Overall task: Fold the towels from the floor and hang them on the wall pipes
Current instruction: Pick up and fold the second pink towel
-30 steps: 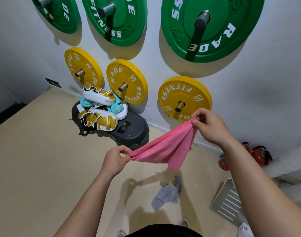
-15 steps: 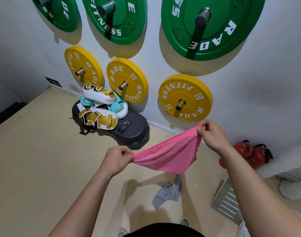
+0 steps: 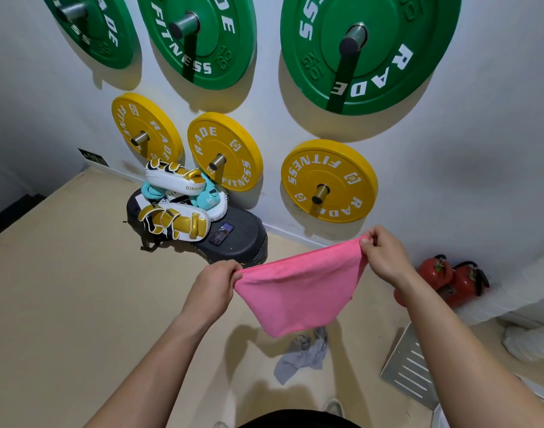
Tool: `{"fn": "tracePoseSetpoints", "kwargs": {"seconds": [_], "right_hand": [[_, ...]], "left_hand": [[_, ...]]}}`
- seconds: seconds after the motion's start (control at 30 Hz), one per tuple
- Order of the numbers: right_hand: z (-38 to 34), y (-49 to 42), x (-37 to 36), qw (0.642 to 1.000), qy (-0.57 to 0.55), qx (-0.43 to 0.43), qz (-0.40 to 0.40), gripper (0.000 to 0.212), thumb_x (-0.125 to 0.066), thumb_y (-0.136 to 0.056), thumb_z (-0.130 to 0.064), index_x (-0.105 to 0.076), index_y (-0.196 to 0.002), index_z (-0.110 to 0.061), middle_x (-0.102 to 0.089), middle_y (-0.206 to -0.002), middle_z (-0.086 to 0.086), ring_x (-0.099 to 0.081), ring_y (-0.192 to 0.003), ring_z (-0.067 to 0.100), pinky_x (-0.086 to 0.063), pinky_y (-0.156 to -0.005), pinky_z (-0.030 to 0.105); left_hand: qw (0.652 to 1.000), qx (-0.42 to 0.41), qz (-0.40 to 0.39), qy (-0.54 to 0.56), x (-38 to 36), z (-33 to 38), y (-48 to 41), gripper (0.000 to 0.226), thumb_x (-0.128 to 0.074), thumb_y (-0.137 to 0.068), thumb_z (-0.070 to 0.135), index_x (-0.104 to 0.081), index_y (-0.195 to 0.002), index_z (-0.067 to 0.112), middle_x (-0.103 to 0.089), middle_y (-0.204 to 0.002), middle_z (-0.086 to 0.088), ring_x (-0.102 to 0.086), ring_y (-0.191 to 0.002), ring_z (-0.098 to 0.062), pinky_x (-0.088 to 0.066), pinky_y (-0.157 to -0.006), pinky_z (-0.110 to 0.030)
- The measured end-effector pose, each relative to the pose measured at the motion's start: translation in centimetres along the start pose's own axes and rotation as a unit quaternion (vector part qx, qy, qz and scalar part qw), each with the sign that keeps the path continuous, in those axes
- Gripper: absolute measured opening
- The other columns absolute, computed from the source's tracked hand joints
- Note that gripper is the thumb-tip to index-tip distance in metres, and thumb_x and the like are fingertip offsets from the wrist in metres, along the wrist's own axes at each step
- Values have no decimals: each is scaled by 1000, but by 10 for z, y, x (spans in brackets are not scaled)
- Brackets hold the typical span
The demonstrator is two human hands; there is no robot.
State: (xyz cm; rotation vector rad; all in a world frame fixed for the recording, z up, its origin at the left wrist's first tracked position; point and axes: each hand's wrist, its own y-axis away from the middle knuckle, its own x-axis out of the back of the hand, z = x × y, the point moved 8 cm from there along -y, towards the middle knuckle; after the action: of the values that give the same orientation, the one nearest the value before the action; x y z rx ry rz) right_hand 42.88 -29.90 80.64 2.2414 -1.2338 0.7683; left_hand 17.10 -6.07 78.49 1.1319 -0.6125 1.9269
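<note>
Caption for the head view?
Left hand and right hand hold a pink towel stretched by its top edge above a grey towel on the floor.

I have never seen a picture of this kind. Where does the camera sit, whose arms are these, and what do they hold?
There is no machine here. The two bare arms belong to a person, and the camera is worn on that person's head, looking forward and down; so the arms enter from the bottom edge. The left hand and the right hand each pinch one upper corner of a pink cloth towel, which hangs in the air between them, sagging in the middle. Below it a crumpled grey towel lies on the beige floor. On the white wall, round green weight plates and round yellow weight plates hang on short metal pipes. Two red fire extinguishers are at the right by the wall.
</note>
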Motion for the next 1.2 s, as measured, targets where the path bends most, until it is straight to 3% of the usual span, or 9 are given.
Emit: {"fn": "tracePoseSetpoints", "kwargs": {"seconds": [0.2,0.33,0.5,0.6,0.7,0.87,1.0,1.13,1.2], "right_hand": [[20,5,-11,999,-44,-20,-7,14,-50,-98,-13,-55,-85,-16,-59,-80,0,-53,-75,17,-40,-64,30],[32,1,-15,995,-77,-53,23,10,-53,-97,-11,-58,-88,-13,-56,-76,0,-51,-72,18,-39,-63,30],[30,10,-28,988,-111,-75,76,7,-57,-93,-13,-61,-87,-12,-59,-75,-2,-55,-74,21,-40,-59,27],[28,25,-51,971,-199,-113,62,4,-63,-82,-25,-65,-83,-21,-65,-77,1,-63,-76,26,-56,-71,41],[12,44,-77,957,-269,-105,15,14,-66,-71,-36,-69,-80,-26,-69,-72,-3,-69,-76,27,-59,-75,53],[-30,75,-103,934,-352,-52,-41,7,-68,-90,-6,-66,-84,-9,-62,-64,22,-56,-58,27,-46,-58,41],[-34,80,-104,936,-348,-26,-44,10,-67,-89,-2,-69,-84,-10,-72,-70,3,-67,-61,14,-52,-62,30],[-28,79,-105,940,-337,-32,-48,9,-71,-88,-6,-71,-84,-14,-74,-74,5,-72,-70,20,-59,-70,38],[-29,79,-106,947,-318,-22,-45,9,-72,-87,-7,-72,-83,-15,-75,-78,3,-73,-74,18,-59,-74,36]], "left_hand": [[1000,20,14,-8,1,-4,-8,16,-53,-98,22,-64,-87,23,-63,-81,8,-57,-78,-19,-45,-66,-35],[986,102,40,127,6,-11,-15,13,-61,-92,24,-65,-80,24,-68,-80,13,-62,-79,-8,-49,-71,-29],[945,184,92,255,6,-1,-19,12,-63,-91,26,-63,-80,21,-65,-75,5,-59,-74,-16,-44,-67,-31],[928,193,67,313,-9,14,-16,8,-72,-80,34,-70,-77,26,-65,-67,6,-65,-72,-22,-57,-72,-41],[918,178,26,354,-28,32,-12,20,-76,-67,44,-75,-79,28,-70,-69,1,-70,-74,-27,-60,-73,-51],[903,171,3,395,-49,60,-3,15,-86,-73,22,-74,-80,16,-70,-70,-9,-65,-63,-15,-61,-73,-50],[881,185,-10,436,-56,61,3,18,-84,-72,26,-76,-83,14,-72,-69,-13,-67,-66,-20,-60,-80,-53],[869,186,-23,457,-59,60,5,9,-77,-84,10,-77,-93,9,-67,-58,3,-62,-60,-10,-58,-79,-45],[869,190,-26,456,-60,59,6,12,-76,-86,11,-77,-97,10,-73,-66,-1,-67,-64,-10,-59,-76,-38]]}}
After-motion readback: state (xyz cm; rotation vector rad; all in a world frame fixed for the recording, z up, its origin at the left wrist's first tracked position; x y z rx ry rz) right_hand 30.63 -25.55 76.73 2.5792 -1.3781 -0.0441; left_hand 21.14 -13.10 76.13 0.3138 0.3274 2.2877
